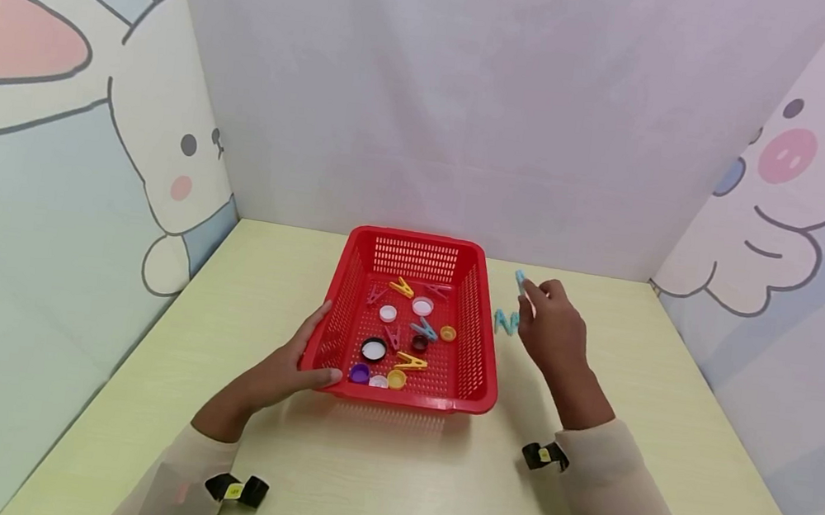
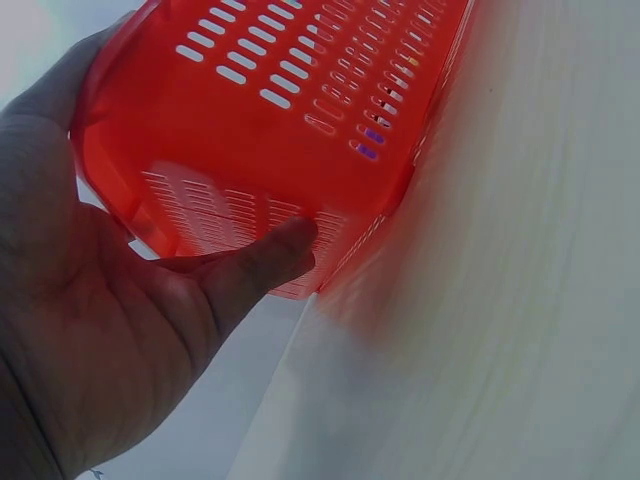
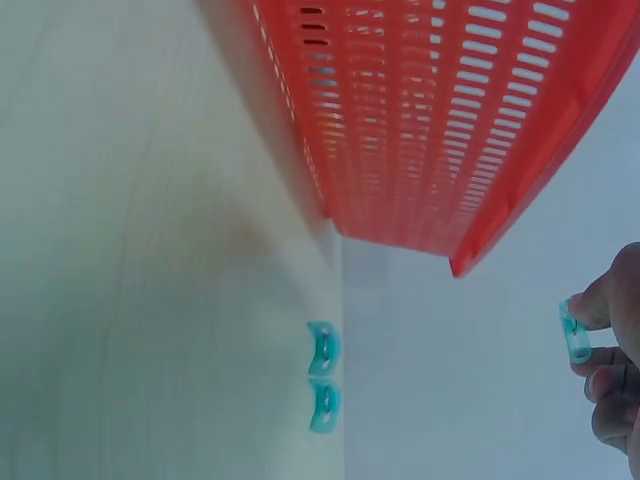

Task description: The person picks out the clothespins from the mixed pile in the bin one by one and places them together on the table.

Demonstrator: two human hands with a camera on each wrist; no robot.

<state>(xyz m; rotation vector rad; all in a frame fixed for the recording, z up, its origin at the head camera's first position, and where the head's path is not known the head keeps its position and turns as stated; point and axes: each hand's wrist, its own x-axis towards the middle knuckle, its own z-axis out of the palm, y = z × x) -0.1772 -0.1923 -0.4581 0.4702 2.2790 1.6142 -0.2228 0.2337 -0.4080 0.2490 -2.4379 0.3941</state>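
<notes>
A red plastic basket (image 1: 400, 399) stands on the table. My left hand (image 1: 290, 370) grips its near left corner, thumb on the front and fingers along the left side. In the left wrist view the thumb (image 2: 265, 262) lies against the outer wall. Inside are yellow, pink and blue clothespins (image 1: 424, 329) and several bottle caps (image 1: 374, 349). To the basket's right, my right hand (image 1: 555, 325) pinches a light blue clothespin (image 1: 520, 279) between thumb and finger above the table. Below it lie light blue clip-like pieces (image 3: 324, 347), partly hidden by the hand in the head view.
The pale wooden table (image 1: 390, 487) extends around the basket. A grey-white curtain (image 1: 457, 104) hangs behind it, and walls with cartoon animals (image 1: 185, 144) flank both sides. Both sleeves carry black wrist straps (image 1: 545, 456).
</notes>
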